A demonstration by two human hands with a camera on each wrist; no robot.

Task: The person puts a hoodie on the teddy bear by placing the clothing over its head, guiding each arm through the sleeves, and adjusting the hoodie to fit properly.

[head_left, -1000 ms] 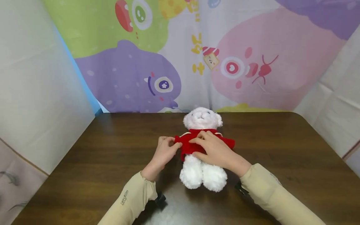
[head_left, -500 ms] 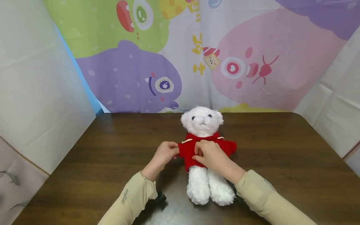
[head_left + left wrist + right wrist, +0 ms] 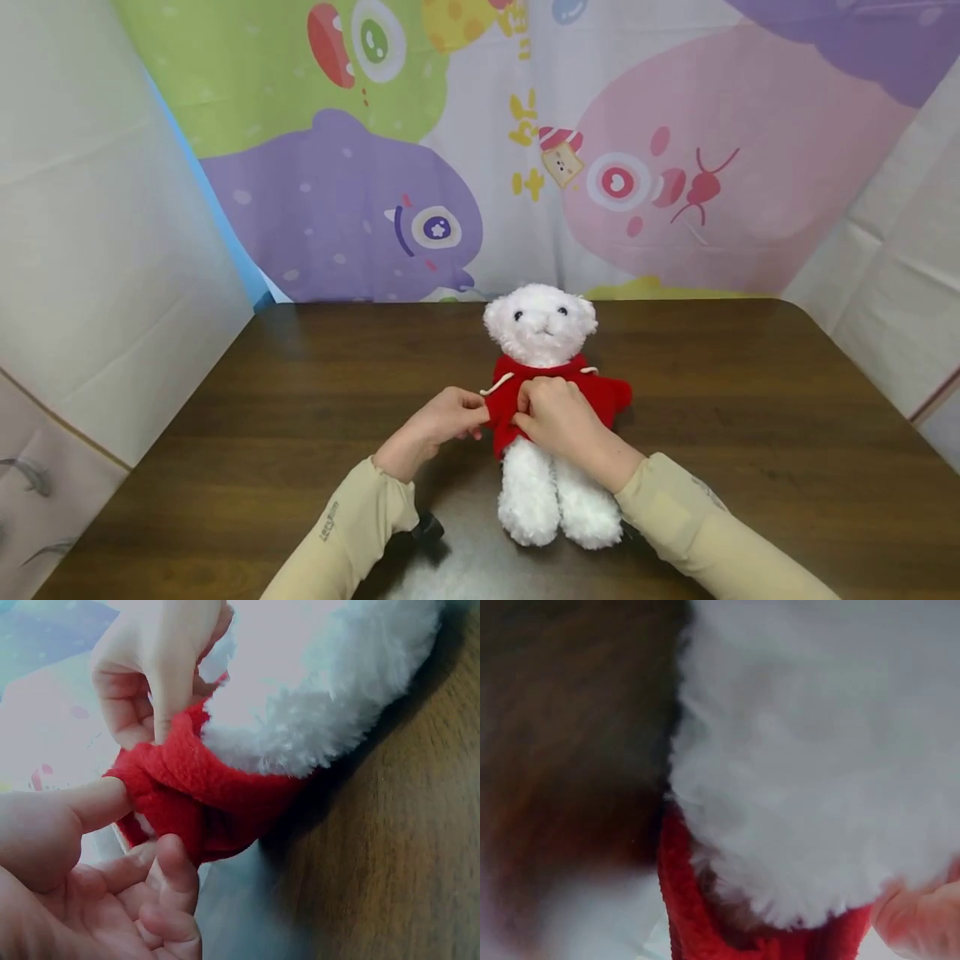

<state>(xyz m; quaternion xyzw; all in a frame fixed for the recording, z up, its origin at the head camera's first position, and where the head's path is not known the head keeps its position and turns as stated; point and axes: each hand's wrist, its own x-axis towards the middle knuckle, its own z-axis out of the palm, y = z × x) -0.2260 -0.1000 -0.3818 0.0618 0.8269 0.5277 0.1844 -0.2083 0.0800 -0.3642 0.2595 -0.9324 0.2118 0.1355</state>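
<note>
A white plush teddy bear (image 3: 540, 329) faces me on the table, its furry legs (image 3: 528, 496) stretched toward me. It wears a red sweatshirt (image 3: 607, 396) with white drawstrings (image 3: 497, 383). At the sleeve on the image's left, my left hand (image 3: 438, 423) pinches the cuff between thumb and fingers; the left wrist view shows this bunched red cloth (image 3: 180, 802) close up. My right hand (image 3: 566, 421) is at the front of the sweatshirt, fingers curled in, gripping its cloth. White fur (image 3: 817, 750) fills most of the right wrist view, above the red hem (image 3: 682, 900).
A dark brown wooden table (image 3: 300, 400) lies beneath the bear. Behind its far edge hangs a curtain (image 3: 517, 242) with cartoon monsters, and pale cloth walls (image 3: 97, 208) flank both sides. Dark wrist gear (image 3: 429, 529) shows below the left cuff.
The bear's face has come up to look forward, and its legs and body have shifted toward me. My right fingers have curled in from a wider spread. The left hand has lowered slightly with the sleeve.
</note>
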